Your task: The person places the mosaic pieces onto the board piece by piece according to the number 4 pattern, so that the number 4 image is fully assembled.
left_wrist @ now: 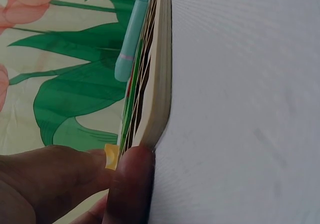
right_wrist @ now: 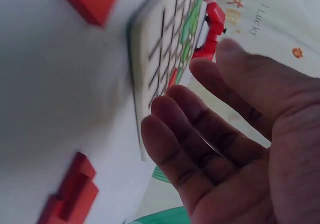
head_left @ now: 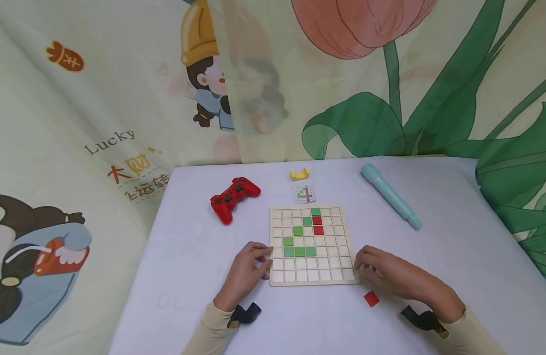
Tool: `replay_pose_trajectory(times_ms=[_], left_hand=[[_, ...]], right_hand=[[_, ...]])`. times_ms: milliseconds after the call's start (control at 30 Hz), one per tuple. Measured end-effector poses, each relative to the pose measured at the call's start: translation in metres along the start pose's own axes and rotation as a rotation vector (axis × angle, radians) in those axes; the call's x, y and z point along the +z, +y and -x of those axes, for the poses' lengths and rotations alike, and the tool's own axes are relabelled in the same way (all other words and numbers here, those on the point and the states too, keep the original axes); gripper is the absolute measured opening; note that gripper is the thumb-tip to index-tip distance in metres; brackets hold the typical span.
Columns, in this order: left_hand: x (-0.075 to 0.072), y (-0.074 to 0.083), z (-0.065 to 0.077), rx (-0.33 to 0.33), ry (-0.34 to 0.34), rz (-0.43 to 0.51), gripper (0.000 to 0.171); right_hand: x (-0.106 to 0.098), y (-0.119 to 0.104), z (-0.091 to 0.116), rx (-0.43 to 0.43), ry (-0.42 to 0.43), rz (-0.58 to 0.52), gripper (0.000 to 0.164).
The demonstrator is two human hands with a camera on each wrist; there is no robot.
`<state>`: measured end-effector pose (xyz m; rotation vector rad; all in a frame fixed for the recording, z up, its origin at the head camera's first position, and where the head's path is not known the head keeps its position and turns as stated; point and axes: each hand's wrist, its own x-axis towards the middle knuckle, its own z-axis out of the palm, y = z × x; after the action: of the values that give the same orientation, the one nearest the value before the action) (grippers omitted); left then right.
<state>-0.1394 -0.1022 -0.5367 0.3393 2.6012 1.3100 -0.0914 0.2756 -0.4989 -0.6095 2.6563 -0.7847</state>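
Observation:
A square wooden grid board (head_left: 315, 283) lies on the white table. Several green tiles (head_left: 299, 251) form a diagonal and a short row in its cells, with two red tiles (head_left: 318, 225) near the top. My left hand (head_left: 246, 268) rests at the board's left edge; a fingertip (left_wrist: 134, 159) meets the board's corner in the left wrist view. Beside the right edge is my right hand (head_left: 390, 271), its fingers (right_wrist: 165, 139) loosely bent and holding nothing. A loose red tile (head_left: 371, 299) lies below that hand, and more red pieces (right_wrist: 72, 194) show in the right wrist view.
Above the board are a small card (head_left: 304, 194) with a grid pattern and a yellow curved piece (head_left: 299, 174). To the upper left sits a red game controller (head_left: 234, 198). A teal microphone-shaped object (head_left: 390, 196) lies at upper right. Printed curtains (head_left: 273, 138) hang behind the table.

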Motion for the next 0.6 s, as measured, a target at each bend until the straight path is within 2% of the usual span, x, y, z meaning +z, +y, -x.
replay_pose_trajectory(times_ms=[100, 200, 400, 600], left_hand=[[-0.001, -0.001, 0.0, -0.009, 0.002, 0.008, 0.038], [-0.001, -0.001, 0.0, -0.01, 0.002, 0.017, 0.038], [0.0, -0.001, 0.0, -0.009, 0.006, 0.005, 0.038], [-0.001, 0.0, 0.0, -0.005, 0.004, 0.002, 0.038]], right_hand=[[0.009, 0.0, 0.01, 0.0, -0.074, -0.032, 0.025], [0.016, -0.001, 0.017, -0.014, -0.106, -0.004, 0.032], [0.021, -0.002, 0.025, -0.014, -0.104, 0.06, 0.041], [0.026, 0.001, 0.029, -0.029, -0.102, 0.082, 0.035]])
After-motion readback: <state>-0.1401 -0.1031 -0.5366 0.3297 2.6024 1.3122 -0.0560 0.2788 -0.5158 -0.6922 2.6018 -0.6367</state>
